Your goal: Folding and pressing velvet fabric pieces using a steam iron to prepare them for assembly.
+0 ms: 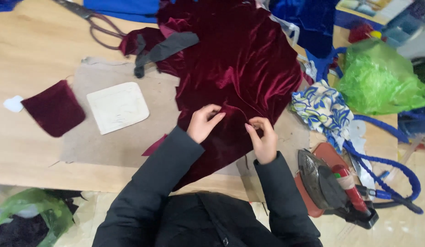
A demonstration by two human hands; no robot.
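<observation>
Far to the left of both hands lie a small burgundy velvet patch (53, 108) and a pale cardboard template (117, 107), untouched. The left hand (203, 122) rests on the burgundy velvet cloth (240, 68), fingers curled and pinching a fold at its near edge. Just to its right the right hand (262, 139) pinches the same edge, thumb against fingertips. The cloth spreads up and away from both hands. An iron (333, 185) stands to the right of the right forearm.

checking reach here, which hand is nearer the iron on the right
Right. The right hand pinches the maroon velvet just up and left of the iron; the left hand rests on the velvet farther left.
</observation>
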